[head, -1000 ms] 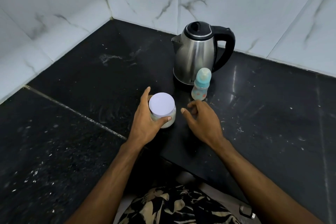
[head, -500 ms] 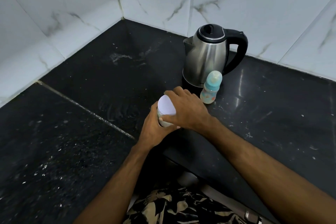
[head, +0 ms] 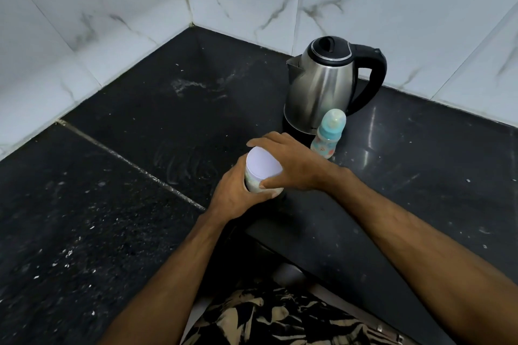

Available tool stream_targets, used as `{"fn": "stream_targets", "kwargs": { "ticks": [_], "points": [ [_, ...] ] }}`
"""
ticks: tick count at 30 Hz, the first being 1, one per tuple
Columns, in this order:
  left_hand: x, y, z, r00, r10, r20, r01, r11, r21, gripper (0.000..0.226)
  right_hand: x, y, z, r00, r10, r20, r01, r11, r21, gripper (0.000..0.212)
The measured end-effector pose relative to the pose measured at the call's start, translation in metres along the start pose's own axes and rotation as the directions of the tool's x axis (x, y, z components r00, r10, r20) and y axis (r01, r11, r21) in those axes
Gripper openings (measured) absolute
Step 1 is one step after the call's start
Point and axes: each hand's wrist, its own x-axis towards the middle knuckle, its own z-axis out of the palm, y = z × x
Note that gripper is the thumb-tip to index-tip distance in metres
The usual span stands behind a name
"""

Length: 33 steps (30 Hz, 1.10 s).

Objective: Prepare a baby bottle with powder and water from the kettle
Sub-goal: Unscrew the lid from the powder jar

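Near front edge of counter: powder jar (head: 262,173), held just above or on the black counter (head: 112,232), can't tell which.
Left hand (head: 238,193): wraps round the jar's body from the left side, fingers clamped on it. Prob so the jar can't spin or tip.
Right hand (head: 291,162): comes over from the right, fingers curled round the rim of the white lid (head: 263,161), thumb pressed on the near side. Looks like a twist grip to get the lid off.
Lid: on the jar, flat white top faces up twd the camera. Can't tell if it's loose yet.
Baby bottle (head: 328,134): stands upright further back on the counter, just behind the right hand, not touching it. Blue collar and clear cap are on, so it isn't open yet.
Kettle (head: 322,87): steel w/ black lid and handle, right behind the bottle, near the back wall. Handle points right, easy for the right hand to grab later. Lid is closed.
Why so close: jar, bottle and kettle sit in one small group, so each is a short reach.
Step now, my guess: opening the powder jar. Early in the job, as no powder or water is in the bottle that I can see.
Watch out: a hard twist could jerk the jar and spill powder.
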Motion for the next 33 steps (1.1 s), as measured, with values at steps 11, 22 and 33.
{"fn": "stream_targets", "kwargs": {
  "ticks": [11,22,33],
  "points": [
    [0.0,0.004,-0.007,0.996,0.061,0.065,-0.057,0.997,-0.053,0.083,-0.009,-0.002,-0.002,0.99,0.103,-0.093,-0.107,0.994,-0.035,0.099],
    [-0.001,0.004,-0.005,0.995,0.086,0.059,-0.08,0.992,-0.097,0.091,-0.015,0.001,0.004,0.99,0.046,-0.132,-0.035,0.996,0.083,0.093],
    [-0.001,0.001,-0.005,0.994,0.079,0.072,-0.072,0.993,-0.096,0.095,-0.013,-0.004,0.007,0.987,0.089,-0.133,-0.085,0.996,0.036,0.093]
  ]
}}
